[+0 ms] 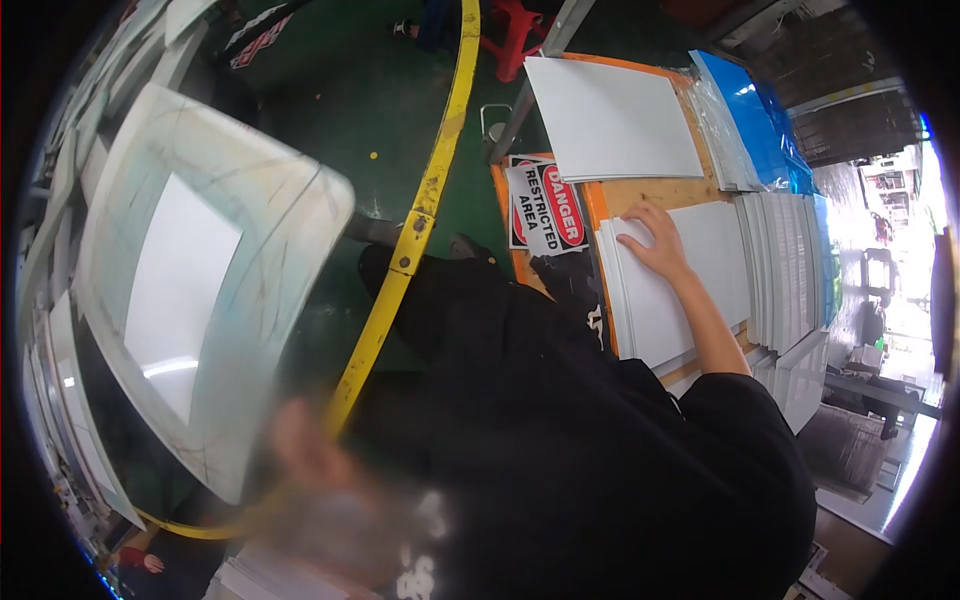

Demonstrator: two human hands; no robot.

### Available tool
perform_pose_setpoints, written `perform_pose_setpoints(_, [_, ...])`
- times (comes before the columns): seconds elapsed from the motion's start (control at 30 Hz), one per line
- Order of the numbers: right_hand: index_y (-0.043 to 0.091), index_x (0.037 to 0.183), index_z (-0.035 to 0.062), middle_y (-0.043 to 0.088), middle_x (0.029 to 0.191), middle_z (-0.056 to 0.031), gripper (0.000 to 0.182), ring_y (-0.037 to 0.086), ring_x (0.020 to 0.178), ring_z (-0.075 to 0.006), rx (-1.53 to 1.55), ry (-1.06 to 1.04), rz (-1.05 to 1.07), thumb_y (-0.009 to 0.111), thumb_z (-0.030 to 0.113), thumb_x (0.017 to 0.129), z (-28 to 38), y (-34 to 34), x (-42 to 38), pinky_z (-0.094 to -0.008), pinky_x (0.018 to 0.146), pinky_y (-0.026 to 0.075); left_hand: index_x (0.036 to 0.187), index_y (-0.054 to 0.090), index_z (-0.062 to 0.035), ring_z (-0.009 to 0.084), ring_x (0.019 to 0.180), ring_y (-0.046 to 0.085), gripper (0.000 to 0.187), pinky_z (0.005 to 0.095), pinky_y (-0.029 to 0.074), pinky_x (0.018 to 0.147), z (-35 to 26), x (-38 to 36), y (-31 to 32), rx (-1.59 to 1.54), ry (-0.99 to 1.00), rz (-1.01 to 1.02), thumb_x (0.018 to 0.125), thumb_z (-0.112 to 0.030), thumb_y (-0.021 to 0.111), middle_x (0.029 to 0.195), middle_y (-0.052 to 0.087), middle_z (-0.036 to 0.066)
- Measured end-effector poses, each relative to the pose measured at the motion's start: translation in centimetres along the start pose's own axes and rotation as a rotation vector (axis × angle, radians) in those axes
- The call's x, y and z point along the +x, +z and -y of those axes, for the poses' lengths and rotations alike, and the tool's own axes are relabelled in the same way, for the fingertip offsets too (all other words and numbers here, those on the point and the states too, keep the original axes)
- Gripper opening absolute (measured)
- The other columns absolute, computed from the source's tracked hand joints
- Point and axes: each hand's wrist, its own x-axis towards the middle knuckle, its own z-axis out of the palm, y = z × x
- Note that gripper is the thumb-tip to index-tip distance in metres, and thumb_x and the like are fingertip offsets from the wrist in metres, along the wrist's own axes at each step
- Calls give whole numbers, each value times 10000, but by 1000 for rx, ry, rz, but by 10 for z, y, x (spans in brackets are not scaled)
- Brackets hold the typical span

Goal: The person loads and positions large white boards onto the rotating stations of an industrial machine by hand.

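My right hand point(655, 242) rests on the near left part of a stack of white sheets point(705, 250), its thumb and fingers apart and touching the top sheet near its edge. At the lower left, my left hand point(312, 445) is smeared by motion beside the yellow curved rail point(433, 170), close to the lower edge of a pale worn tray-like board point(310, 190). A white sheet point(180, 295) lies on that board. Whether my left hand holds anything cannot be made out.
Another white sheet point(620, 120) lies on the orange-edged table point(655, 192). Red-and-white danger signs point(560, 205) are beside it. Thin white panels point(782, 265) and blue wrapped sheets point(745, 110) stand farther right. A red stool point(512, 35) is at the top; a person's hand point(153, 564) shows lower left.
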Motion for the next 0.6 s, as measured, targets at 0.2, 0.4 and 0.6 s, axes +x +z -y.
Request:
perform_pose_setpoints(0.2, [618, 947, 68, 593, 988, -66, 263, 546, 959, -277, -8, 58, -7, 662, 201, 724, 18, 3, 0, -372, 861, 428, 978, 586, 30, 233, 959, 593, 160, 321, 472, 891, -1, 1, -2, 48, 8, 63, 878, 50, 463, 1052, 585, 155])
perform_pose_setpoints(0.4, [624, 936, 72, 608, 965, -60, 245, 556, 942, -270, -68, 85, -40, 653, 197, 727, 22, 5, -2, -376, 855, 430, 941, 594, 39, 229, 962, 582, 136, 313, 453, 885, -13, 4, 4, -50, -10, 71, 865, 53, 483, 1044, 590, 151])
perform_pose_setpoints(0.6, [619, 912, 81, 603, 947, -57, 215, 545, 956, -265, -103, 52, -86, 659, 188, 730, 22, 0, 0, -364, 867, 415, 934, 594, 40, 230, 974, 575, 136, 310, 445, 885, 2, 0, 8, -184, 21, 24, 860, 61, 481, 1045, 587, 154])
